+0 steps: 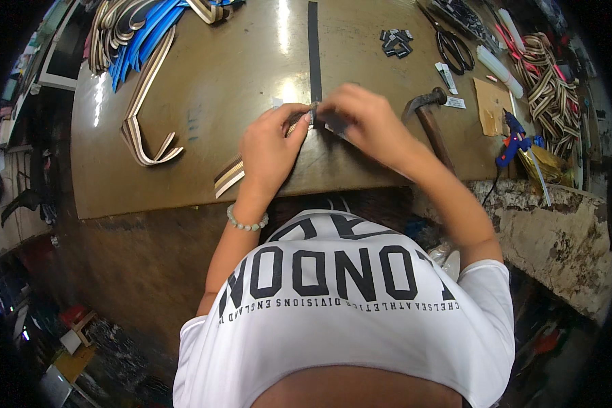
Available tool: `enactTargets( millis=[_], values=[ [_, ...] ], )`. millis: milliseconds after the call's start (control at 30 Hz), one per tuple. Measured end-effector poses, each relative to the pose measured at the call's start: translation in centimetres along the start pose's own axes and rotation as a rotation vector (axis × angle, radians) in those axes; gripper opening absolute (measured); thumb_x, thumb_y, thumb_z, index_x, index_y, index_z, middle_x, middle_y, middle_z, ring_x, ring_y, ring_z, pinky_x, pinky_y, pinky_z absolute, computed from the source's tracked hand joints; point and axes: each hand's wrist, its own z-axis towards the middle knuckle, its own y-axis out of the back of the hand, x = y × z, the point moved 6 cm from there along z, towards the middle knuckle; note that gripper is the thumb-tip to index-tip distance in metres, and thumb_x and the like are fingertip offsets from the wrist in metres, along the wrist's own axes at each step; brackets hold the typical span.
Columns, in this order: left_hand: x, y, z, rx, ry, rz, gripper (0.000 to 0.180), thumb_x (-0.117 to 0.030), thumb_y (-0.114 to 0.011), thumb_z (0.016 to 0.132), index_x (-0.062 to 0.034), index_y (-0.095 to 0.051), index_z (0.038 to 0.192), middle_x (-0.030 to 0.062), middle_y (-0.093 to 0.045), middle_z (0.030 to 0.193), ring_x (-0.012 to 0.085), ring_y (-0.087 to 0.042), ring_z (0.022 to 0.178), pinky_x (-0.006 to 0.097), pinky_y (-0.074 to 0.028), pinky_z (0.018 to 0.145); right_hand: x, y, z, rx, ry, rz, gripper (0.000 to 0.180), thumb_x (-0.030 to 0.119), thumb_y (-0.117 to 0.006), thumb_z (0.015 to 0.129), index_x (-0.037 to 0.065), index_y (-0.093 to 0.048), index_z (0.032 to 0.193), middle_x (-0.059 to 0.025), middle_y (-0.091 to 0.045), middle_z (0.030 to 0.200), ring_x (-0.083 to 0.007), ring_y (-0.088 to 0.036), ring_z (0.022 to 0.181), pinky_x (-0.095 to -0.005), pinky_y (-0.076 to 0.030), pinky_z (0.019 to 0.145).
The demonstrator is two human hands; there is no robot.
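Note:
My left hand [272, 146] pinches a striped strap [230, 178] in brown, black and cream near its far end. The strap's other end sticks out beneath the wrist, toward the table's near edge. Close to the left fingertips, my right hand [366, 122] is bent inward and smeared by motion. Its fingertips are by the strap's end, but whether they grip anything does not show. A long black strip [313, 51] runs from the table's far side down to the fingers. Where the strip meets the strap is partly hidden by the hands.
A hammer [431, 126] lies right of my right hand. Beyond it are small black clips [396, 43], black-handled scissors [454, 51], a blue glue gun [514, 139] and bundled striped straps [549, 95]. Blue strips [146, 37] and a curled strap [137, 126] lie left on the table [204, 81].

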Motion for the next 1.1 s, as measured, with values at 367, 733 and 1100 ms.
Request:
enactTargets(
  millis=[367,733,1100],
  values=[
    [0.2,-0.1,0.1,-0.045,-0.056,-0.027,0.019,-0.022,-0.073,0.085,-0.0109,-0.075,0.1,0.0078,-0.05,0.061,0.0187,-0.048,0.054,0.034,-0.037,0.052,-5.9,-2.2,1.4,0.107,-0.604,0.518,0.016,0.005,-0.066,0.092,-0.006,-0.062,0.102,-0.0085,-0.066,0.077,-0.0106,-0.065,0.061,-0.0241,-0.056,0.056],
    [-0.8,-0.2,-0.2,-0.018,-0.02,0.096,0.024,-0.031,-0.069,0.088,-0.0135,-0.072,0.104,0.0103,-0.063,0.074,0.0286,-0.062,0.066,0.039,-0.047,0.059,-5.9,-2.2,1.3,0.053,-0.523,0.359,0.017,0.005,-0.066,0.091,-0.005,-0.064,0.105,-0.0115,-0.065,0.074,-0.0146,-0.068,0.058,-0.0269,-0.055,0.048],
    [-1.9,-1.1,-0.7,-0.027,-0.19,0.37,0.031,-0.034,-0.059,0.095,-0.0258,-0.066,0.124,0.0092,-0.055,0.072,0.0302,-0.062,0.069,0.041,-0.048,0.06,-2.3,-0.2,1.0,-0.035,-0.259,-0.28,0.023,0.01,-0.062,0.089,-0.004,-0.058,0.107,-0.0216,-0.062,0.1,-0.0392,-0.063,0.085,-0.044,-0.053,0.074]
  ],
)
